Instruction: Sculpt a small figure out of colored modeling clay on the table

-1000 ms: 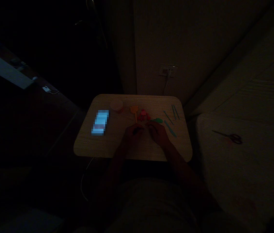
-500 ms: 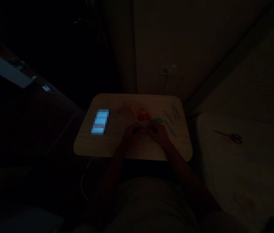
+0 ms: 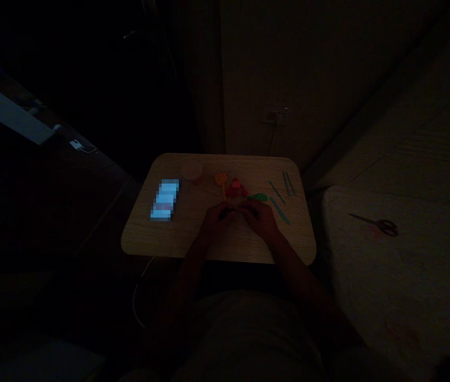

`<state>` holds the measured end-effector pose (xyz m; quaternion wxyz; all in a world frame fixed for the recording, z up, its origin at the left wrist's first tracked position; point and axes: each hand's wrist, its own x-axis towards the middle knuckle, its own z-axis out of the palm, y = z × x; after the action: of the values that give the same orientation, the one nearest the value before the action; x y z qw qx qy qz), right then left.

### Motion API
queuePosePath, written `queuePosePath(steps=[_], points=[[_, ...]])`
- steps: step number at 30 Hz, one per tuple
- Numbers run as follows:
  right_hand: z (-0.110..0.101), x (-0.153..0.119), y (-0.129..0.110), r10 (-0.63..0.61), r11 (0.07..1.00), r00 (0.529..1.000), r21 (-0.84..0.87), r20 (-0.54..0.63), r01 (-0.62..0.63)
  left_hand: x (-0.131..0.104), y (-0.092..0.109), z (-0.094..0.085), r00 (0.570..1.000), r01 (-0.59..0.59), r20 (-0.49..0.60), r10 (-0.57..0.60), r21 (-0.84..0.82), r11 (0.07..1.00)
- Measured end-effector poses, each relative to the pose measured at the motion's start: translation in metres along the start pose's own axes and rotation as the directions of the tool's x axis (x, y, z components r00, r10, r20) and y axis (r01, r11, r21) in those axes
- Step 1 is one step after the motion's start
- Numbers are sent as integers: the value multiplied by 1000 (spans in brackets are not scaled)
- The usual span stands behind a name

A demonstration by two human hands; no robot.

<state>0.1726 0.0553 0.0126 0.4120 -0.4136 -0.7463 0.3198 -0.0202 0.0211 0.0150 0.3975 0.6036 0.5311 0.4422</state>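
The scene is very dark. Over the near middle of a small wooden table (image 3: 141, 240), my left hand (image 3: 217, 216) and my right hand (image 3: 259, 216) meet at the fingertips. Both have their fingers curled and pinched together; whatever lies between them is too small and dim to make out. Just beyond the fingers is a red shaped piece (image 3: 236, 187). An orange tool (image 3: 221, 180) with a wide head points its handle towards my left hand. Beside my right hand lies a green piece (image 3: 259, 197), with a light blue knife-like tool (image 3: 279, 210) to its right.
A lit, blurred-out phone (image 3: 165, 200) rests at the table's left. Behind it stands a round tub (image 3: 192, 172). Several thin blue-green sticks (image 3: 286, 183) lie at the back right. Scissors (image 3: 386, 227) are on a pale surface to the right. A wall socket (image 3: 276, 114) is behind.
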Motion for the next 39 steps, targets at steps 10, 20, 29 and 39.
queuePosePath(steps=[10,20,29,39], points=[[0,-1,3,4,997,1000,-78,-21,-5,-1,4,0,1000,12,-10,-12,2,1000],[1,0,3,-7,998,1000,-59,-28,6,0,2,0,1000,4,-15,-4,6,1000],[0,0,3,-50,999,998,-12,-30,50,0,1,0,1000,-8,-4,8,-5,1000],[1,-1,5,-2,1000,1000,-3,-24,2,0,0,-1,1000,-3,7,3,-1,1000]])
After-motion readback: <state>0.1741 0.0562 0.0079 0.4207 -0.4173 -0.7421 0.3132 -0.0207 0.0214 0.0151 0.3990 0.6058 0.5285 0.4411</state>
